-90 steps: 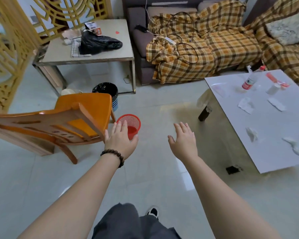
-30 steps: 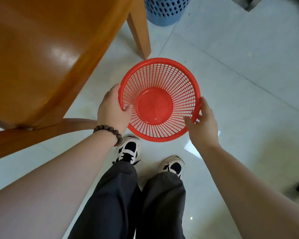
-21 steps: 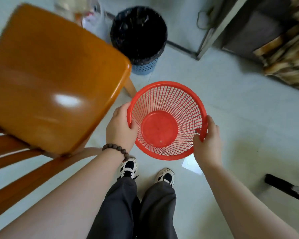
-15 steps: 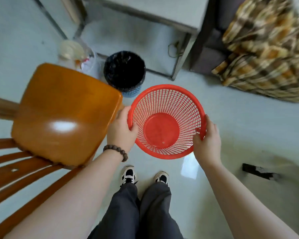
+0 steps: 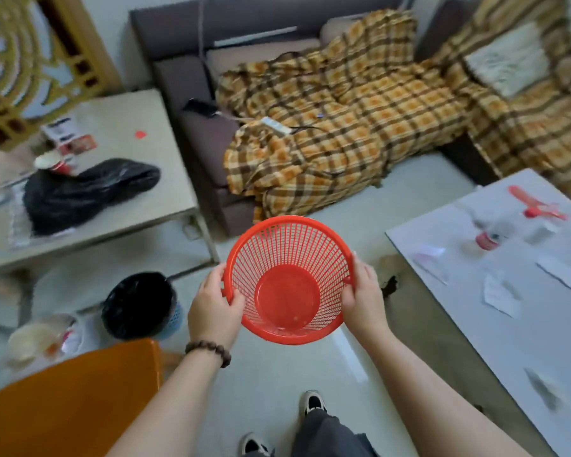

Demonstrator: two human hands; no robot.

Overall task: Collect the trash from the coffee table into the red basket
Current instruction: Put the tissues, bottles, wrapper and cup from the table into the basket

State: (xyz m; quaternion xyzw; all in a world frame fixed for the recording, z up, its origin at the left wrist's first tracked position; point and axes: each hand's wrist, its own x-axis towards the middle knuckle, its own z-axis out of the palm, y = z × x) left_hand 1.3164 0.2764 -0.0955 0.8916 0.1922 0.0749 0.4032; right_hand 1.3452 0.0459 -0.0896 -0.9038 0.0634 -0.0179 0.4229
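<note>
1. A sofa (image 5: 192, 103) is running along the far wall, with a plaid blanket (image 5: 337, 136) lying crumpled over its seat.
2. A coffee table (image 5: 508, 341) is standing at the right. Its white top is carrying several scraps of paper (image 5: 501, 293), a bottle with a red label (image 5: 487, 239) lying on its side, and a red item (image 5: 534, 206) near the far edge; motion blur is obscuring finer detail.
3. A side table (image 5: 139, 179) is standing at the left, with a black bag (image 5: 86, 192) lying on it.
4. An orange chair (image 5: 70, 404) is occupying the lower left corner.
5. A bin (image 5: 139, 305) with a black liner is sitting on the floor between the side table and the chair.
6. The basket (image 5: 289, 278) is being held in the air at centre, over the floor, left of the coffee table and apart from it. Its opening is facing the camera, and nothing sizeable is lying inside.
7. The left hand (image 5: 213, 308) is grasping the basket's left rim, thumb hooked inside. A bead bracelet (image 5: 210, 350) is sitting on that wrist.
8. The right hand (image 5: 365, 298) is grasping the right rim, thumb on the inner wall.
</note>
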